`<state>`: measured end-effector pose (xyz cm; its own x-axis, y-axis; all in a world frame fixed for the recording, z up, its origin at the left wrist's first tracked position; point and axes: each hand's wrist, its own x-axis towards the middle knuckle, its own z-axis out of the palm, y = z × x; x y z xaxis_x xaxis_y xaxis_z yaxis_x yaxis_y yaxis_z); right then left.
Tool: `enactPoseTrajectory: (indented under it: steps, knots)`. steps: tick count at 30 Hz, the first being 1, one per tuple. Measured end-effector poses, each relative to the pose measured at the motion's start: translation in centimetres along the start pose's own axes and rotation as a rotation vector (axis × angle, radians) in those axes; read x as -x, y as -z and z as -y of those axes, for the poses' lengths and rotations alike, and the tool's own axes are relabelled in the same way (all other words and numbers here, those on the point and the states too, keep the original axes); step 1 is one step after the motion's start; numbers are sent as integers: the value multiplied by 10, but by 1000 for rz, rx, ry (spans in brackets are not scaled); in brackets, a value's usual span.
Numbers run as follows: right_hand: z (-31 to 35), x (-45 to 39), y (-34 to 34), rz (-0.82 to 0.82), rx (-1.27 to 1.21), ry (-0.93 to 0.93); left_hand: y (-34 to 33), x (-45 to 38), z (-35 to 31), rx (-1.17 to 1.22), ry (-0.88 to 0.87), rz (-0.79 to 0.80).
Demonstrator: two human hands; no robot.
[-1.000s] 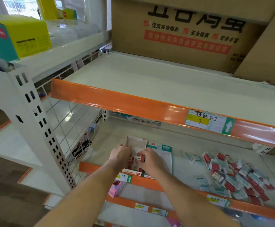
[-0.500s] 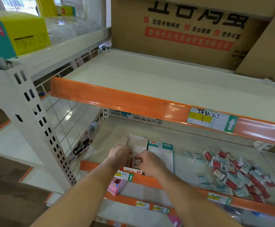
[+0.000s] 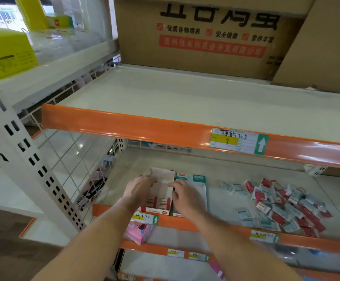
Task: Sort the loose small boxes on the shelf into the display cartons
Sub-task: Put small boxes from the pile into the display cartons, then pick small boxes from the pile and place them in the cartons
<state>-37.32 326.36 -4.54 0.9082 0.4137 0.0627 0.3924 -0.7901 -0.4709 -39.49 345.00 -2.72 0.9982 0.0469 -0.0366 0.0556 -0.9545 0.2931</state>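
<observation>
A red and white display carton point(image 3: 162, 175) stands open at the front left of the lower shelf, with a few small red boxes point(image 3: 159, 201) upright in its front end. My left hand point(image 3: 139, 191) grips the carton's left wall. My right hand point(image 3: 185, 197) rests with bent fingers on its right wall, and no small box shows in it. A teal and white display carton point(image 3: 197, 180) lies just right of my right hand. A pile of loose small red and teal boxes point(image 3: 282, 203) is spread over the shelf's right half.
The orange front rail point(image 3: 185, 136) of the upper shelf overhangs the work area. A large brown cardboard box point(image 3: 205, 37) stands at the back of that upper shelf. A wire mesh side panel point(image 3: 73, 159) closes the left. Pink packets point(image 3: 137, 230) sit on the shelf below.
My right hand held a small red box over the red carton a second ago; that box is no longer in it. Both hands now sit on the carton's walls.
</observation>
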Motion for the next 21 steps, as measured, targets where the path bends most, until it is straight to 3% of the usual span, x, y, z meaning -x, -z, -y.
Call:
enactPoseTrajectory:
  steps: [7, 21]
  knots:
    - [-27, 5, 18, -97, -132, -86, -6, -8, -30, 32, -26, -65]
    - [-94, 42, 42, -137, -106, -272, -55, -19, -126, 19, -243, -20]
